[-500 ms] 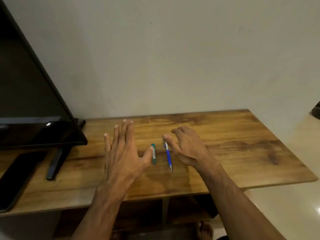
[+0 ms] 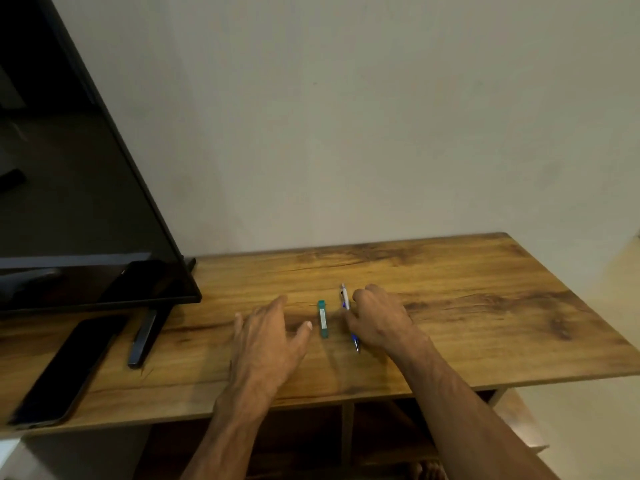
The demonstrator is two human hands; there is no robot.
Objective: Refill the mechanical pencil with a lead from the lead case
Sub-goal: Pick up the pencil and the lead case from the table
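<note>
A blue and white mechanical pencil (image 2: 344, 296) lies on the wooden table (image 2: 467, 306), tip pointing toward me. My right hand (image 2: 382, 318) is down on it, with thumb and curled fingers closed around its middle, which they hide. A small green lead case (image 2: 322, 319) lies just left of the pencil, parallel to it. My left hand (image 2: 266, 341) hovers palm down to the left of the case. Its fingers are spread and its thumb tip is a little short of the case.
A black TV screen (image 2: 69, 202) stands at the left on a dark foot (image 2: 143, 337). A dark phone (image 2: 65, 368) lies flat near the front left edge. The wall runs close behind the table. Open shelves sit below the tabletop.
My right hand has dropped onto the pencil and its fingers have curled around it. My left hand has lowered toward the table, with its thumb still beside the lead case.
</note>
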